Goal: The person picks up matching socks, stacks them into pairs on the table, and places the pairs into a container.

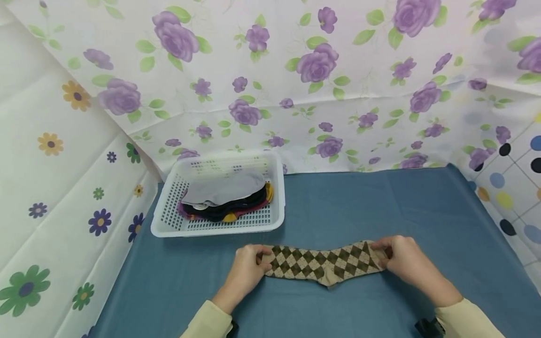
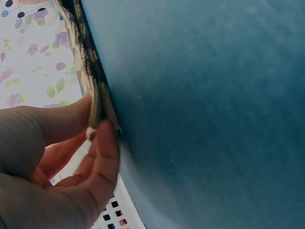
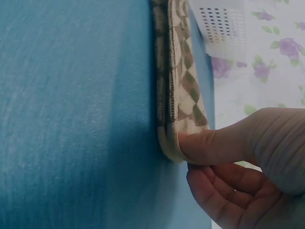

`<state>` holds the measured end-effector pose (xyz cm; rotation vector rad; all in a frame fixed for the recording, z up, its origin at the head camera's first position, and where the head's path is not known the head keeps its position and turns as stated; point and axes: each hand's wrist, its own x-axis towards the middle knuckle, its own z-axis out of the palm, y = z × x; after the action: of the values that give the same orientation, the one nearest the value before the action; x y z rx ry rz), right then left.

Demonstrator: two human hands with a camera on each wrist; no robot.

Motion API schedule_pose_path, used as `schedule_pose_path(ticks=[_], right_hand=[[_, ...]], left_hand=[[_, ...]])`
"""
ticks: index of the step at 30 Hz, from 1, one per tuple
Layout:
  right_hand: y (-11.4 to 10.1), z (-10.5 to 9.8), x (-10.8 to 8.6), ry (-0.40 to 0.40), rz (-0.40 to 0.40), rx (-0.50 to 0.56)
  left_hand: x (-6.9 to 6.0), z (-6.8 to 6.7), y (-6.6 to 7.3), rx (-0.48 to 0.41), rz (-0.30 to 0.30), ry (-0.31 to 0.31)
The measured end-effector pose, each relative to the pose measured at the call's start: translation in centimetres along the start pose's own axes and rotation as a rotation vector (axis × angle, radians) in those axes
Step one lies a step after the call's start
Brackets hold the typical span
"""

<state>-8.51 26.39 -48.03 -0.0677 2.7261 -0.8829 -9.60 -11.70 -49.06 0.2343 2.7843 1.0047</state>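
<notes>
A beige and brown argyle sock (image 1: 317, 264) is stretched sideways low over the blue cloth, its heel bulging toward the near side. My left hand (image 1: 249, 268) pinches its left end between thumb and fingers. At the other end, the beige tip is pinched by my right hand (image 1: 403, 260). Seen by the left wrist camera, the sock (image 2: 86, 62) shows two layers at the edge, close to the fingers of the left hand (image 2: 71, 162). In the right wrist view the thumb of the right hand (image 3: 233, 162) presses on the folded-looking tip of the sock (image 3: 183, 86).
Behind my left hand stands a white plastic basket (image 1: 217, 230) holding a pile of folded dark, grey and colored fabric items (image 1: 224, 190). Blue cloth (image 1: 359, 206) covers the table. Flowered sheets (image 1: 270, 89) hang at the back and sides.
</notes>
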Motion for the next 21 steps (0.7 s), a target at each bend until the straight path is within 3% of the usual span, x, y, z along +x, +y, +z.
schedule_pose_path(ticks=[4, 10, 14, 18, 21], right_hand=[[0.3, 0.1, 0.2, 0.026, -0.026, -0.057], [-1.2, -0.4, -0.6, 0.156, -0.163, -0.151], [-2.3, 0.0, -1.0, 0.213, -0.284, -0.196], [-2.1, 0.7, -0.7, 0.207, -0.400, -0.276], [-1.4, 1.0, -0.4, 0.150, -0.393, -0.311]], left_hand=[[-0.2, -0.3, 0.1, 0.039, 0.013, 0.036], [-0.4, -0.5, 0.6, 0.115, -0.049, 0.126], [-0.7, -0.4, 1.3, 0.186, -0.006, 0.177], [-0.7, -0.3, 1.7, 0.208, 0.034, 0.164], [-0.5, -0.2, 1.6, 0.216, 0.033, 0.132]])
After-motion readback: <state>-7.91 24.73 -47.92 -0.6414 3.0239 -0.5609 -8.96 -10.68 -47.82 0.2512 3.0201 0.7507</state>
